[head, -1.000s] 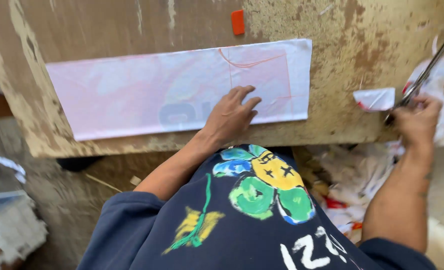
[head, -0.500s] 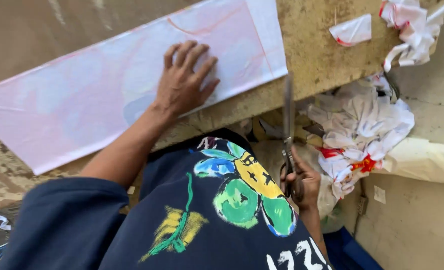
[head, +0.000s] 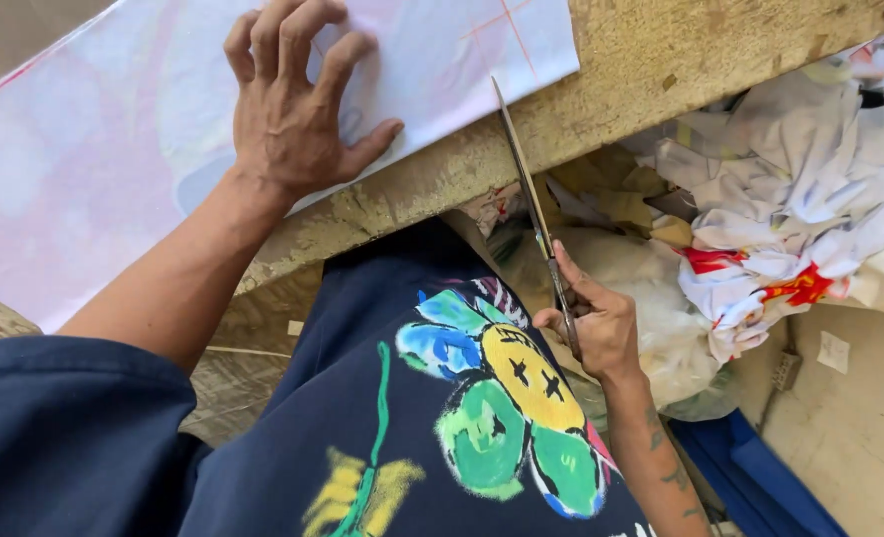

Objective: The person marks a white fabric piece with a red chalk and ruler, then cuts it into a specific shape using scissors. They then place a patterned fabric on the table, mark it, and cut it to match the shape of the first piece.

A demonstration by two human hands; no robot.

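Okay, from my feed: left hand (head: 288,119) is flat on the pale pink fabric sheet (head: 94,169), fingers spread, palm pressing down, holding nothing, just pinning. My read is it's there to keep the sheet from sliding on the worn wooden table (head: 661,70).

Right hand (head: 596,323) is below the table's near edge, fingers closed around the handles of the long scissors (head: 531,204). Blades look together or nearly so (too thin in this view to see a gap). The tip sits right at the sheet's lower edge, just right of the left hand, near the sheet's corner.

Scissors' long axis runs steeply from the handles below the table edge up to the tip at the sheet, leaning slightly toward the left hand. The tip points away from the body, into the fabric. There's a faint red drawn line (head: 507,20) on the sheet beyond the tip, and the blades roughly line up toward it; I'd judge that's why they're angled this way.

Sheet's long axis runs along the table edge, tilted in frame. A pile of white and red scraps (head: 780,199) lies right of the scissors, below the table edge.
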